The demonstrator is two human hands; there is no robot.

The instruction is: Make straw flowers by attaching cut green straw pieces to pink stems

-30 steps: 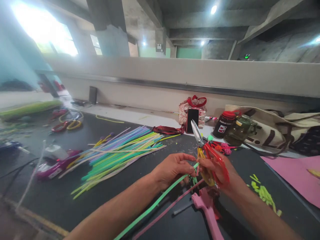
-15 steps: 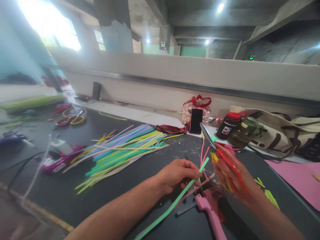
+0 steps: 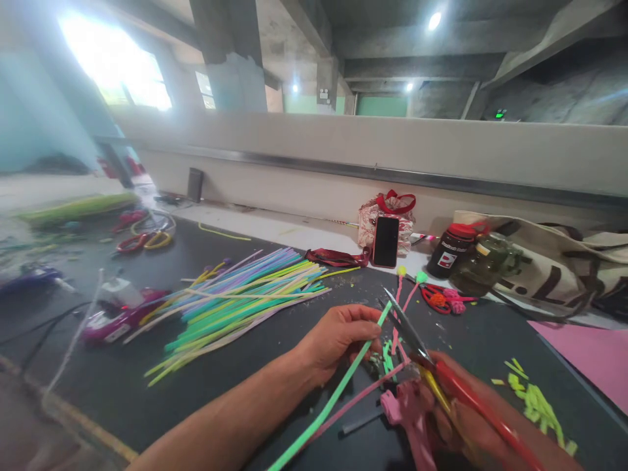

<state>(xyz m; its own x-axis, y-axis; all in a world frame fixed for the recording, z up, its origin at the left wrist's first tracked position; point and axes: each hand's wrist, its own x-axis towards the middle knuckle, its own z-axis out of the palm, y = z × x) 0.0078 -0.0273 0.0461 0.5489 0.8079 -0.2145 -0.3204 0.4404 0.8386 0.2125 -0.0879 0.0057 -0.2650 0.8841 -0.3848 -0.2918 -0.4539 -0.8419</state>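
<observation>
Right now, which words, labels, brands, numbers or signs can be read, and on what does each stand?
"L", apparently: dark lettering on the canvas tote bag; the rest is folded or hidden.
"P", probably: square label on the black bottle; the white lettering above is too blurred.
Purple power strip: label too small.
Lit green sign: too small.

From the head, it looks down across the table [image 3: 122, 392].
</observation>
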